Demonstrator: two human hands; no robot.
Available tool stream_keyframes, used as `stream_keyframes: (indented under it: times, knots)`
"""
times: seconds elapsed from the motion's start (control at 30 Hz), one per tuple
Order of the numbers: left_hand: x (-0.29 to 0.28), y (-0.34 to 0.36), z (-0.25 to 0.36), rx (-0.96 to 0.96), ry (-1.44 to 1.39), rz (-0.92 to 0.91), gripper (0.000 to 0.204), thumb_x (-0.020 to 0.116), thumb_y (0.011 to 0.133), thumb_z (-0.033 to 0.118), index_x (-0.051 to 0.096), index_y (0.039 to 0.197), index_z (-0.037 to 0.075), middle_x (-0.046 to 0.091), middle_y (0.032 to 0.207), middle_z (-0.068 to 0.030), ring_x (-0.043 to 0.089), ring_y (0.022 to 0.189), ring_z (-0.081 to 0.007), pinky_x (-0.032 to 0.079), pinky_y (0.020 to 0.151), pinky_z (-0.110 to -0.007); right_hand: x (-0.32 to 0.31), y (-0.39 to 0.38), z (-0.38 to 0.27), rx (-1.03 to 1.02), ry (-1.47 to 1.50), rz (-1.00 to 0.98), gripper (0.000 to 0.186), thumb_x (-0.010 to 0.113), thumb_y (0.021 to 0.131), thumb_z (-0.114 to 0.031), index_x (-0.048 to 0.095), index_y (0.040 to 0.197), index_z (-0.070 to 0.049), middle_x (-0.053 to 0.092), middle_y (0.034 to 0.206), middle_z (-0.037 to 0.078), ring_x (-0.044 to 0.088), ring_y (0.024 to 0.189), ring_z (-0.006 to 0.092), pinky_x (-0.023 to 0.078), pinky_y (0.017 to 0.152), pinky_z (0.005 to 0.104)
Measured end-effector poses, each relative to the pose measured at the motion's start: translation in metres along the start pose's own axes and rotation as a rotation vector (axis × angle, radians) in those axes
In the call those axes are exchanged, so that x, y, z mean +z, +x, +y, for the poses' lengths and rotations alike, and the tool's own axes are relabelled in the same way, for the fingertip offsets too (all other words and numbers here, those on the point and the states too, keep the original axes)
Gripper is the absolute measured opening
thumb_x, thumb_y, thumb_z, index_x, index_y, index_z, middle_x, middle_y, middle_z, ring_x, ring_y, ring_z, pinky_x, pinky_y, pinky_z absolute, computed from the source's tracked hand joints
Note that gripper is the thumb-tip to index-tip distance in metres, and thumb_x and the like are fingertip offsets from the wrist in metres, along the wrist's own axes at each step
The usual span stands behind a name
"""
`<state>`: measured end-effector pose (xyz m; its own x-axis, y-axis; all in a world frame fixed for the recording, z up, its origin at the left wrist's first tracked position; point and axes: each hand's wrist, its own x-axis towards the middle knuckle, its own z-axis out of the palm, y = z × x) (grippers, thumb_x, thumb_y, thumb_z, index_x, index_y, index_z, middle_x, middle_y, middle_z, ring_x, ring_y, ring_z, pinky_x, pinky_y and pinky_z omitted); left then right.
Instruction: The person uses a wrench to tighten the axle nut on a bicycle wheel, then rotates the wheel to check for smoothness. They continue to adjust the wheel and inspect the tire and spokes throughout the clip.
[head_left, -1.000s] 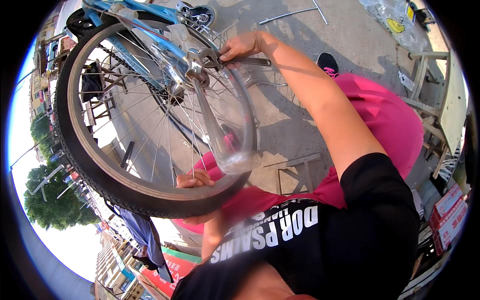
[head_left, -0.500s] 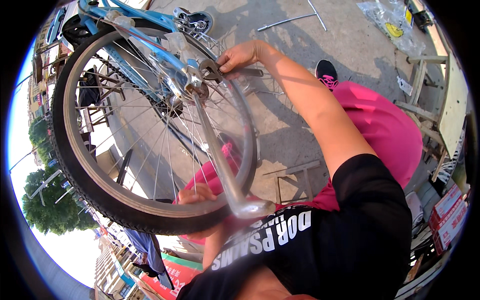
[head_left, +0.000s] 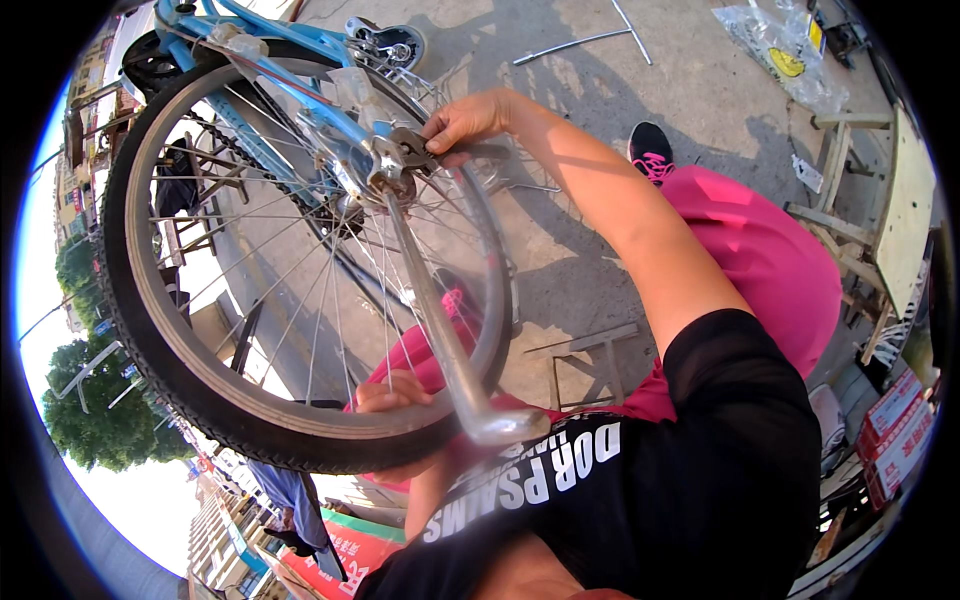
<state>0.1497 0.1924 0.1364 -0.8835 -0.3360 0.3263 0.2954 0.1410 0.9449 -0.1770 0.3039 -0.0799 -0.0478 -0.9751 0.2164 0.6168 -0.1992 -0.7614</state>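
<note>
A bicycle wheel (head_left: 150, 347) with a black tyre, a metal rim and thin spokes fills the left half of the view. It is mounted in a light blue bicycle frame (head_left: 345, 122). My right hand (head_left: 470, 122) is closed round an adjustable wrench (head_left: 412, 150), whose jaws are at the axle end beside the hub. From the same axle end a long silver metal bar (head_left: 432, 312) runs toward me. My left hand (head_left: 394, 391) is closed over the tyre and rim at the near side; part of it is hidden behind the wheel.
A metal T-shaped bar tool (head_left: 580, 45) and a clear plastic bag (head_left: 790, 55) lie on the concrete floor. Wooden stools (head_left: 845, 228) stand at the right, above red-and-white boxes (head_left: 893, 432). A low stool frame (head_left: 590, 362) is near my legs.
My right hand has moved slightly left toward the hub, and the wrench has turned a little with it. The wheel and my left hand look almost unchanged.
</note>
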Motion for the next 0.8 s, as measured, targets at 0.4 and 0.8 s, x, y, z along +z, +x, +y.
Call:
stream_keyframes:
  times: [0.4, 0.8]
  knots:
    - [0.000, 0.003, -0.002, 0.003, -0.002, 0.049, 0.083, 0.037, 0.080, 0.078, 0.048, 0.092, -0.004, 0.041, 0.078, -0.0092, 0.048, 0.054, -0.0203, 0.037, 0.051, -0.034, 0.012, -0.004, -0.012, -0.001, -0.272, 0.260, 0.036, 0.064, 0.088, -0.031, 0.063, 0.102, 0.003, 0.060, 0.082, 0.001, 0.054, 0.077, 0.0097, 0.044, 0.074, 0.0242]
    - [-0.009, -0.009, -0.003, -0.102, 0.084, 0.129, 0.098, 0.021, 0.069, 0.091, 0.046, 0.082, -0.003, 0.045, 0.062, -0.0108, 0.040, 0.060, -0.0198, 0.031, 0.061, -0.033, -0.002, 0.002, 0.000, 0.075, -0.124, 0.203, 0.041, 0.074, 0.080, -0.036, 0.061, 0.096, -0.001, 0.056, 0.074, 0.000, 0.051, 0.069, 0.0079, 0.040, 0.060, 0.0208]
